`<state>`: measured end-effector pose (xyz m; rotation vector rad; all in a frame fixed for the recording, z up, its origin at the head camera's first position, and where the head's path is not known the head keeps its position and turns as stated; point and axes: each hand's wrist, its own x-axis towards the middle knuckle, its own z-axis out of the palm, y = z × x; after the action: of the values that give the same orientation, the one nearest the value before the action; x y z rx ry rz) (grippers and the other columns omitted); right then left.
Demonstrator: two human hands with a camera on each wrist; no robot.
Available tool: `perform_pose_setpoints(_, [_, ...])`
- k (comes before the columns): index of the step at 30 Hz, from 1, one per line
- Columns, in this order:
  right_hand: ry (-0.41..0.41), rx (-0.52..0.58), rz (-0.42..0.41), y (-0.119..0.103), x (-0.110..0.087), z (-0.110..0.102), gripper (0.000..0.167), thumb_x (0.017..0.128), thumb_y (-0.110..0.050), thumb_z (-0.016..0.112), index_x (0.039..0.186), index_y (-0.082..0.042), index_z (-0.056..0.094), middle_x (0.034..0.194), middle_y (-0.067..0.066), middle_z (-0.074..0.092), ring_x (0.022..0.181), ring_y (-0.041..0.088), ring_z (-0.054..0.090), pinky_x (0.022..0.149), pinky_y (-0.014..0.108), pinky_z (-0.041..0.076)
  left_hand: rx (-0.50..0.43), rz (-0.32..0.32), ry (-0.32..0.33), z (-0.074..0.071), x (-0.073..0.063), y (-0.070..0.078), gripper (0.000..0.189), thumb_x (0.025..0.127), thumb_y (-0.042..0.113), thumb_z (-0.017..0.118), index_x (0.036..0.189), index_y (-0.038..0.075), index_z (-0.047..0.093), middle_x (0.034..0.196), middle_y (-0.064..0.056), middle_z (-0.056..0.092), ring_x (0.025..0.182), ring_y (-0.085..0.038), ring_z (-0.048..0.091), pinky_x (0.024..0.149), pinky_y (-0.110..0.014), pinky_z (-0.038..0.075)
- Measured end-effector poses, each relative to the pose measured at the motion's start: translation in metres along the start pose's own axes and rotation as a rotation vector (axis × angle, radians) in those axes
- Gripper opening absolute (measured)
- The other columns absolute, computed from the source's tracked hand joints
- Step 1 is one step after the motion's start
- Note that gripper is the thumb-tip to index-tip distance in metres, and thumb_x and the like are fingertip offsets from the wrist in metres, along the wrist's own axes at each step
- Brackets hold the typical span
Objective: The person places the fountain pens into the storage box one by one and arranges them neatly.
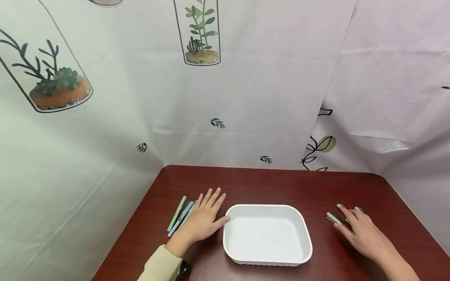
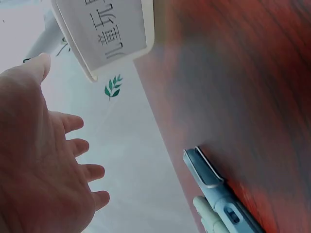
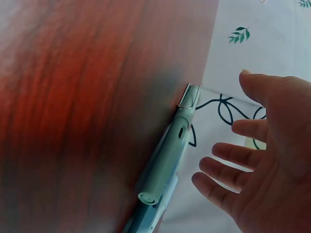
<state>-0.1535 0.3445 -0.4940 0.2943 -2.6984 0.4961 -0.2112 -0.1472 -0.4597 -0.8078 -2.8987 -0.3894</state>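
A: What could go wrong from here?

B: Scattering, I'd judge. On the left side of the table [image 1: 225, 177], a mint pen [image 1: 177, 213] and a blue pen [image 1: 181, 219] lie close together, with a green pen [image 1: 188, 213] partly hidden behind the left hand [image 1: 202, 221]. Slim barrels packed like that could roll if one were lifted clumsily and knocked its neighbours.

A: And over on the right?

B: There, a pale green pen [image 3: 167, 155] overlaps a darker blue one [image 3: 141, 218] in the wrist view. A pinch at the upper could drag the lower along, if they touch; I can't tell whether they do.

A: Where's the white tray [image 1: 267, 238]?

B: Between the hands. The left thumb lies so near its rim that a careless sweep might shove it; contact there I can't confirm.

A: How are the fingers?

B: Left ones [image 2: 92, 172]: spread, nearly straight, gripping nothing. The right hand [image 1: 365, 234] has its fingers extended with gaps between them, also holding nothing; its wrist view shows them apart from the pens.
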Motion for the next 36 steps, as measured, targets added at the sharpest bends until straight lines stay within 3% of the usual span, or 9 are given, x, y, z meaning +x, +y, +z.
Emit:
perform_pose_setpoints(6, [-0.063, -0.007, 0.049, 0.004, -0.004, -0.001, 0.059, 0.091, -0.027, 0.075, 0.139, 0.000, 0.053, 0.120, 0.033, 0.056, 0.123, 0.059, 0.043, 0.093, 0.069, 0.039, -0.021, 0.031, -0.015, 0.003, -0.001, 0.006, 0.077, 0.100, 0.060, 0.049, 0.160, 0.014, 0.033, 0.169, -0.008, 0.020, 0.155, -0.035, 0.014, 0.122, -0.061, 0.013])
perform_pose_setpoints(11, [-0.073, -0.021, 0.045, 0.006, -0.006, -0.002, 0.049, 0.087, -0.022, 0.079, 0.127, 0.000, 0.062, 0.115, 0.029, 0.060, 0.118, 0.055, 0.050, 0.089, 0.064, 0.042, -0.031, 0.049, -0.043, 0.005, -0.002, 0.011, 0.080, 0.100, 0.065, 0.045, 0.161, 0.016, 0.030, 0.169, -0.006, 0.018, 0.156, -0.033, 0.012, 0.122, -0.060, 0.012])
perform_pose_setpoints(19, [-0.134, -0.066, 0.052, 0.007, -0.006, -0.003, 0.038, 0.083, -0.017, 0.081, 0.113, 0.002, 0.069, 0.101, 0.015, 0.063, 0.099, 0.042, 0.060, 0.079, 0.056, 0.048, -0.049, 0.054, -0.089, 0.007, -0.004, 0.017, 0.081, 0.099, 0.067, 0.043, 0.161, 0.016, 0.029, 0.170, -0.003, 0.017, 0.156, -0.030, 0.011, 0.123, -0.057, 0.011])
perform_pose_setpoints(23, [-0.168, -0.091, 0.062, 0.006, -0.005, -0.004, 0.035, 0.083, -0.018, 0.082, 0.111, -0.001, 0.069, 0.093, 0.005, 0.059, 0.086, 0.025, 0.057, 0.072, 0.046, 0.048, -0.036, 0.070, -0.089, 0.009, -0.006, 0.019, 0.082, 0.099, 0.067, 0.043, 0.161, 0.015, 0.029, 0.169, -0.004, 0.019, 0.156, -0.031, 0.013, 0.123, -0.058, 0.013])
perform_pose_setpoints(27, [-0.185, -0.099, 0.057, 0.006, -0.005, -0.004, 0.034, 0.082, -0.016, 0.083, 0.109, -0.002, 0.069, 0.088, 0.000, 0.055, 0.080, 0.017, 0.052, 0.069, 0.042, 0.047, -0.045, 0.075, -0.110, 0.009, -0.008, 0.022, 0.083, 0.099, 0.065, 0.045, 0.162, 0.015, 0.025, 0.169, -0.005, 0.018, 0.156, -0.031, 0.013, 0.123, -0.058, 0.013])
perform_pose_setpoints(36, [-0.187, -0.104, 0.033, 0.008, -0.005, -0.002, 0.035, 0.078, -0.012, 0.085, 0.107, -0.002, 0.068, 0.097, 0.008, 0.064, 0.089, 0.028, 0.063, 0.075, 0.050, 0.052, -0.016, 0.096, -0.097, 0.013, -0.014, 0.029, 0.087, 0.098, 0.067, 0.047, 0.161, 0.011, 0.026, 0.168, -0.006, 0.022, 0.155, -0.031, 0.018, 0.122, -0.058, 0.017])
